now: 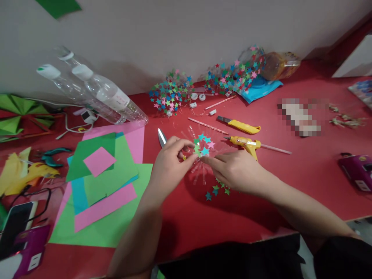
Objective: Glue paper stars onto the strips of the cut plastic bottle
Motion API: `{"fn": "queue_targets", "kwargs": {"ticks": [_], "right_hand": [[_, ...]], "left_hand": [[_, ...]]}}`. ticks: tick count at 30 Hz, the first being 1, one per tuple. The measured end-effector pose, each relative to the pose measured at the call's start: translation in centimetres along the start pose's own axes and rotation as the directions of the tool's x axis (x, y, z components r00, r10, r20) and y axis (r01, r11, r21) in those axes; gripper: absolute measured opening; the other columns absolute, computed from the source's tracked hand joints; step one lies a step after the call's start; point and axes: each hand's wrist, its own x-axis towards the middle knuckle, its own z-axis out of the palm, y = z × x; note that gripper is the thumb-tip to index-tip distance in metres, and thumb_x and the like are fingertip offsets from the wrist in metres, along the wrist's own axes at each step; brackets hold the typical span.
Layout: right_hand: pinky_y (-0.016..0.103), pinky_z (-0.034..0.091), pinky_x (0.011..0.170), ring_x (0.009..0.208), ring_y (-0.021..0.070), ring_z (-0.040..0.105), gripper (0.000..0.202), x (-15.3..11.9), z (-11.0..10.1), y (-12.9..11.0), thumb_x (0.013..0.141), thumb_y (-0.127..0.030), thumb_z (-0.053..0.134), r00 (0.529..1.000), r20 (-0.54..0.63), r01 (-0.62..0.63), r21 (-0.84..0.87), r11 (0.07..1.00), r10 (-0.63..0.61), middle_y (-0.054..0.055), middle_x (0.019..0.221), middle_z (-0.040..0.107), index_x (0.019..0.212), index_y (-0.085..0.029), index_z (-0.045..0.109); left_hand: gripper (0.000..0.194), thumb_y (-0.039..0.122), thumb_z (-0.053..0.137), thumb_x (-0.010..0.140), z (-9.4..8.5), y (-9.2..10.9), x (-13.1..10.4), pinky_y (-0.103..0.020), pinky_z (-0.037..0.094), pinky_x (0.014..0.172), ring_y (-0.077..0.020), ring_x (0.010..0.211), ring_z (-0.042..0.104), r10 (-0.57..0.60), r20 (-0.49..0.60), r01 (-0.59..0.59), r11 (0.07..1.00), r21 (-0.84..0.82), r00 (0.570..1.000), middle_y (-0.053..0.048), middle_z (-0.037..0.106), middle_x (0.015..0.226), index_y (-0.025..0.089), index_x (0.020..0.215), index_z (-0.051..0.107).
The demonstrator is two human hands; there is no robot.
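Observation:
Both hands meet over a clear plastic piece (199,176) cut into thin strips that fan outward, with blue, green and pink paper stars (205,151) at its centre. My left hand (172,162) has its thumb and forefinger closed at the left edge of the stars, beside a green one. From the right, my right hand (235,168) reaches in with its fingers together at the lower edge of the stars; what its fingertips hold, if anything, is hidden. Loose green and blue stars (215,190) lie on the red table (188,228) just below my right hand.
Scissors (162,137), a yellow glue gun (245,143), a yellow cutter (244,126) and striped straws (207,126) lie beyond the hands. Coloured paper (113,178) and plastic bottles (107,93) are at left. Star-covered decorations (171,93) stand along the wall.

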Motion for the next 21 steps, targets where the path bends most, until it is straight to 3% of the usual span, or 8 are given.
{"fn": "queue_targets", "kwargs": {"ticks": [7,13,17,21], "right_hand": [[0.03,0.017,0.051,0.053,0.0114,0.049,0.031,-0.1,0.2,-0.2,0.093,-0.015,0.036,1.0,-0.005,-0.017,-0.006,1.0,0.017,0.002,0.067,0.064,0.107,-0.012,0.063],[0.029,0.021,0.053,0.053,0.0104,0.045,0.029,-0.2,-0.2,-0.3,0.096,-0.018,0.036,0.994,0.054,0.091,0.092,0.992,-0.097,0.001,0.065,0.061,0.102,-0.015,0.064],[0.03,0.021,0.054,0.054,0.011,0.047,0.03,-0.4,-1.3,0.3,0.096,-0.02,0.036,0.997,0.064,0.041,0.07,0.997,-0.045,0.003,0.067,0.063,0.101,-0.014,0.065],[0.03,0.02,0.054,0.054,0.0112,0.048,0.032,-0.3,-1.7,0.7,0.094,-0.018,0.037,0.994,0.106,-0.026,0.005,1.0,0.026,0.003,0.067,0.064,0.111,-0.016,0.064]], "left_hand": [[0.008,0.018,0.065,0.081,-0.1,-0.1,0.1,-0.027,0.044,0.068,-0.0111,0.07,0.052,-0.01,-0.013,0.009,0.999,-0.036,1.0,0.001,0.055,0.087,0.019,0.089,0.062],[0.005,0.02,0.062,0.084,-0.7,-0.5,0.2,-0.026,0.044,0.067,-0.0121,0.071,0.053,-0.007,-0.075,0.003,0.999,-0.048,0.997,0.001,0.056,0.083,0.019,0.089,0.063],[0.009,0.022,0.059,0.086,-1.0,-1.0,0.3,-0.028,0.048,0.074,-0.0138,0.08,0.058,0.024,-0.096,-0.031,0.997,-0.077,0.995,-0.001,0.059,0.09,0.02,0.094,0.063],[0.018,0.027,0.06,0.087,-0.6,-1.1,0.5,-0.034,0.047,0.092,-0.0181,0.103,0.059,0.1,-0.039,-0.103,0.993,-0.059,0.994,-0.005,0.058,0.11,0.022,0.105,0.063]]}}
